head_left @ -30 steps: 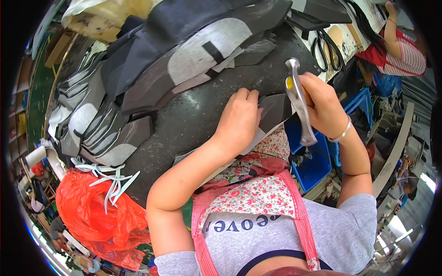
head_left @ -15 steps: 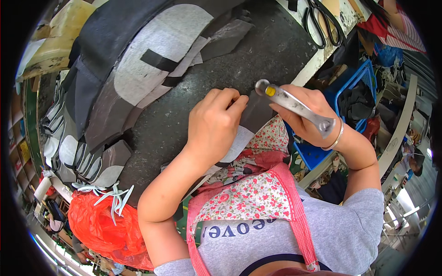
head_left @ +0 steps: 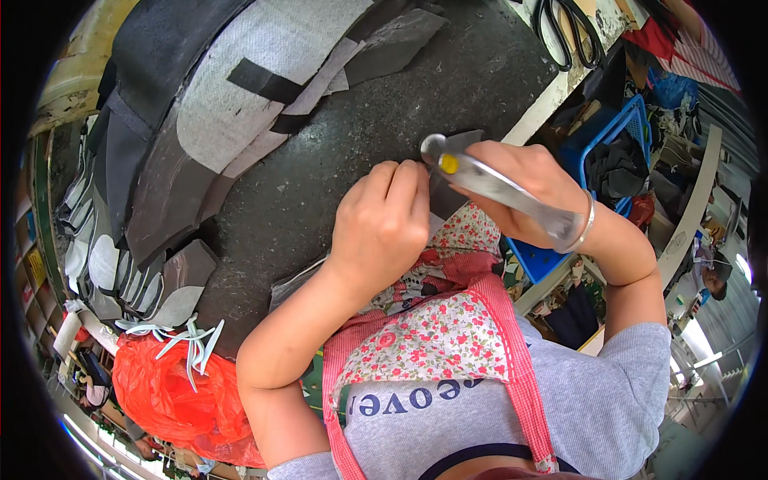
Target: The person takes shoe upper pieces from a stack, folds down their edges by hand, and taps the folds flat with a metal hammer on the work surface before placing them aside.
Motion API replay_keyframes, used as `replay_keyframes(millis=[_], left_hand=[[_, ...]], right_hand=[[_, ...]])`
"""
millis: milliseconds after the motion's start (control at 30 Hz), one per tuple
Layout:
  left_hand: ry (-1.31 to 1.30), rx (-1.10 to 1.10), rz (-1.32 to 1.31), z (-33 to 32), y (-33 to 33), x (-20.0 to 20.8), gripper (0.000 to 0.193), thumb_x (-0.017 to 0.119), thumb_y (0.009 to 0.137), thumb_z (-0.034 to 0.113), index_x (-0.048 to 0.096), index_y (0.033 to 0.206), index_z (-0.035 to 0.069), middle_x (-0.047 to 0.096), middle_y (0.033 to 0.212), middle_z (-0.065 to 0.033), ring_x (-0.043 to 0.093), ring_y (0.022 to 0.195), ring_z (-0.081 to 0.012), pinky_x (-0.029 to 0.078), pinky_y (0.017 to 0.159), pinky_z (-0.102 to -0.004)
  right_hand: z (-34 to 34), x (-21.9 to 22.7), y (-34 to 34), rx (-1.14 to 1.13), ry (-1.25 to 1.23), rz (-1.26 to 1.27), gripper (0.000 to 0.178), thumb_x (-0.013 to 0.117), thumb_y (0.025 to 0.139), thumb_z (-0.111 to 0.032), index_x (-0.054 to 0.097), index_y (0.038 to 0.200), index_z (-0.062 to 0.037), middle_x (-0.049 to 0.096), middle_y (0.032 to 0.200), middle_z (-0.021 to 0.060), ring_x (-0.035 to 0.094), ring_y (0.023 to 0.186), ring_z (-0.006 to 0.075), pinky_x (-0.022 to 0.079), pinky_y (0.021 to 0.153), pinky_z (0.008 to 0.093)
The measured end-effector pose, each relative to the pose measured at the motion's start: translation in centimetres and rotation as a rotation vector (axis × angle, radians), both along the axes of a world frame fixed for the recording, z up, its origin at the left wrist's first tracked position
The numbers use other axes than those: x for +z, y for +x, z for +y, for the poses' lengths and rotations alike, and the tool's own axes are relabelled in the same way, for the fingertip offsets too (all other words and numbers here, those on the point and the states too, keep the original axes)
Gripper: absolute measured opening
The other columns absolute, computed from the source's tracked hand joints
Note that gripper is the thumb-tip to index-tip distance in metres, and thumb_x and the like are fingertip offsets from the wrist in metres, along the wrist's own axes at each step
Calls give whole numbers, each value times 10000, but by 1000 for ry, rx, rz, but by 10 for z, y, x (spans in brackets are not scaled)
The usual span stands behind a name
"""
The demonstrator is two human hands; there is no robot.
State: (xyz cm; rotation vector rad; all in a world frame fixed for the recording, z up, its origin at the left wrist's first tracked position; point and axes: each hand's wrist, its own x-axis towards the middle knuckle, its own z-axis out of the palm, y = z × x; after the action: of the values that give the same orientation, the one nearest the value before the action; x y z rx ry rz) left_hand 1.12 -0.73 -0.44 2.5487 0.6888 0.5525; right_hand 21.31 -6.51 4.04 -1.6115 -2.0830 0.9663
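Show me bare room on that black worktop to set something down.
The black worktop shows bare between the stacked pieces and left hand, and farther out between the hammer and scissors. Crowded: the left end, with bundled pieces, and the near edge, where the right hand holds the hammer above a dark piece.

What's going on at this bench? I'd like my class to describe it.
A person at a black work surface grips a hammer in the right hand, its head over a dark piece; the frame does not settle whether they touch. The left hand is beside the hammer's head, at the piece, fingers bent. A pile of dark parts with pale patches lies ahead and to the left, and a red bag is at the left.
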Motion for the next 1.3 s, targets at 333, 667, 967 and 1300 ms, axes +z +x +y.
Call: replay_keyframes(millis=[333, 667, 967, 1300], left_hand=[[-218, -13, 9, -2, -13, 9, 206, 698, 723, -20, 680, 927, -12, 643, 892, -123, 637, 809, -301, 524, 716, -386], [-419, 127, -78, -2, -32, 6, 177, 736, 739, 13, 695, 909, -13, 660, 841, -131, 653, 755, -288, 525, 691, -363], [-744, 168, 10, 11, -58, 19, 205, 779, 725, 59, 707, 894, -33, 670, 851, -146, 649, 714, -286, 529, 691, -330], [-73, -106, 84, -17, -66, 17, 250, 678, 731, -19, 656, 969, -93, 611, 902, -148, 614, 854, -303, 518, 736, -377]], right_hand=[[2, -5, -3, 58, 148, -23, 234, 673, 800, -15, 599, 1021, -37, 591, 854, 138, 619, 677, 338, 492, 538, 395], [-1, 3, -13, 123, -125, -107, 357, 687, 693, -62, 445, 944, 17, 569, 815, 190, 617, 742, 398, 492, 603, 457], [-6, 7, -27, 138, -170, -72, 390, 673, 709, -47, 469, 1033, 26, 605, 842, 201, 627, 793, 399, 507, 642, 446], [-10, 1, -42, 134, 151, -18, 338, 658, 735, -53, 472, 1007, 21, 589, 823, 195, 629, 761, 386, 504, 633, 440]])
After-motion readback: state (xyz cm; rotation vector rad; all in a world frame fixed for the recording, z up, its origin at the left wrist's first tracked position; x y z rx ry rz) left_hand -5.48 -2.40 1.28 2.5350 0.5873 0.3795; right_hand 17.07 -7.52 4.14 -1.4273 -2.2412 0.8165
